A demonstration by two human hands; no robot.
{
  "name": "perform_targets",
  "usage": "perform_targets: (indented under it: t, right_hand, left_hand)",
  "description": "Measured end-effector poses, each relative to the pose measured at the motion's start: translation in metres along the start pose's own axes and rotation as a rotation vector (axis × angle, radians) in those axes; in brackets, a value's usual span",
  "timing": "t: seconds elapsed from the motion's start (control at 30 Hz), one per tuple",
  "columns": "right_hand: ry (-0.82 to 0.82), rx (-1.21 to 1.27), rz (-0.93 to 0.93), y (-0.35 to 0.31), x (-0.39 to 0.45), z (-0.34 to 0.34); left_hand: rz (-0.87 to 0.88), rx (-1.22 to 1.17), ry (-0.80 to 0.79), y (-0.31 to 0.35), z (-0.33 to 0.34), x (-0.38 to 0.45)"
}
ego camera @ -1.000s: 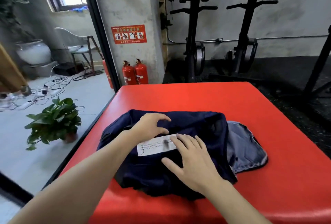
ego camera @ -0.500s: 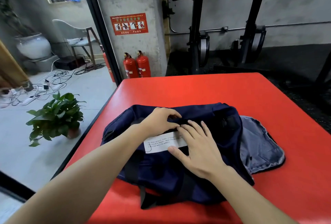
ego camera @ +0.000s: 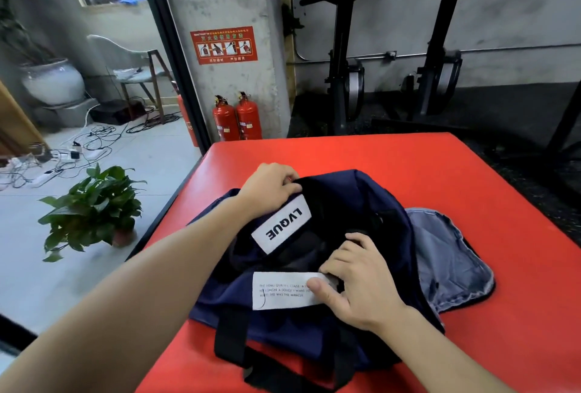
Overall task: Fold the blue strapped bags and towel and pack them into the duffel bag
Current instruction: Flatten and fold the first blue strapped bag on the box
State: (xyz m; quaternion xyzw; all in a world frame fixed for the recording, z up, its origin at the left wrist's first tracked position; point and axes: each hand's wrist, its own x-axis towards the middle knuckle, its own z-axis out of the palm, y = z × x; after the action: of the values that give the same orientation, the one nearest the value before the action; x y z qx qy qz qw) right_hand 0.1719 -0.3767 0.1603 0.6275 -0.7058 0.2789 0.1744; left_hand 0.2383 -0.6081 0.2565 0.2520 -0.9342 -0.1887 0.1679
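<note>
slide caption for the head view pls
Both hands, left and right, pull open a navy duffel bag on a red table.

Navy duffel bag [ego camera: 352,323] lies between both hands, mouth spread open. Black straps [ego camera: 232,339] trail off the near side, grey lining flap [ego camera: 452,257] flopped out right of the right hand.

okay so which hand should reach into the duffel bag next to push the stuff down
Probably the right hand: its fingers already curl at the near edge of the duffel bag opening, beside the white label. The left hand grips the far flap, lifting it open.
</note>
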Motion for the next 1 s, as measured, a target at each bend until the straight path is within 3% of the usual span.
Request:
perform_targets:
  t: [0.2,0.4,0.6,0.7,0.77,0.87,1.0]
  right_hand:
    - [-0.109,-0.116,-0.002,0.024,0.028,-0.008]
    - [-0.347,-0.248,0.056,0.009,0.108,-0.014]
    - [-0.445,0.068,0.119,-0.031,0.118,0.006]
    - [-0.454,0.089,0.097,-0.052,0.105,0.022]
    - [-0.458,-0.015,0.060,-0.064,0.098,0.030]
    - [-0.464,-0.067,0.061,-0.075,0.091,0.036]
    - [-0.428,-0.017,0.117,-0.069,0.081,0.033]
  left_hand:
    - [-0.176,0.159,0.115,-0.031,-0.067,-0.003]
    - [-0.368,0.121,0.224,-0.070,-0.112,-0.034]
    - [-0.426,0.036,0.233,-0.103,-0.118,-0.071]
    - [-0.339,-0.006,0.259,-0.095,-0.107,-0.081]
    - [-0.229,-0.068,0.211,-0.078,-0.094,-0.087]
    - [-0.081,-0.098,-0.020,-0.059,-0.071,-0.098]
    - [-0.024,-0.053,-0.255,-0.048,-0.043,-0.112]
